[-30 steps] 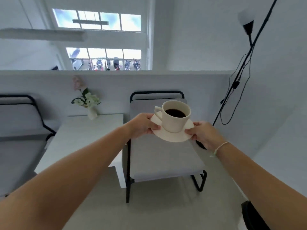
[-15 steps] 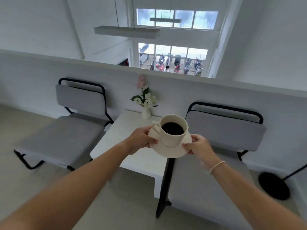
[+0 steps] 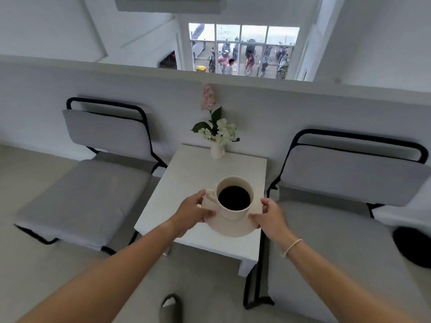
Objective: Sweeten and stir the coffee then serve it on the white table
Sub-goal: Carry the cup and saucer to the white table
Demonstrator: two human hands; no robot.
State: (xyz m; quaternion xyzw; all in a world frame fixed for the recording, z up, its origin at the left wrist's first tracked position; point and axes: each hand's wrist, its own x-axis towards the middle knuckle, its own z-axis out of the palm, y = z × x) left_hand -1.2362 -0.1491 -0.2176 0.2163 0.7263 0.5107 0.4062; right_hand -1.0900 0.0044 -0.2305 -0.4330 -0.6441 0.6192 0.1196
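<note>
Now carried from beside the chair to above the white worktop (image 3: 186,173). Fingers (image 3: 208,214) of left hand (image 3: 192,212) clamped on saucer (image 3: 231,227) at its left rim; right hand (image 3: 268,216) pinching the right rim. Both arms outstretched, right wrist banded. Cup (image 3: 234,197) upright on saucer, dark coffee (image 3: 234,198) inside, handle facing left. Vase (image 3: 217,150) of flowers at the far edge.
</note>
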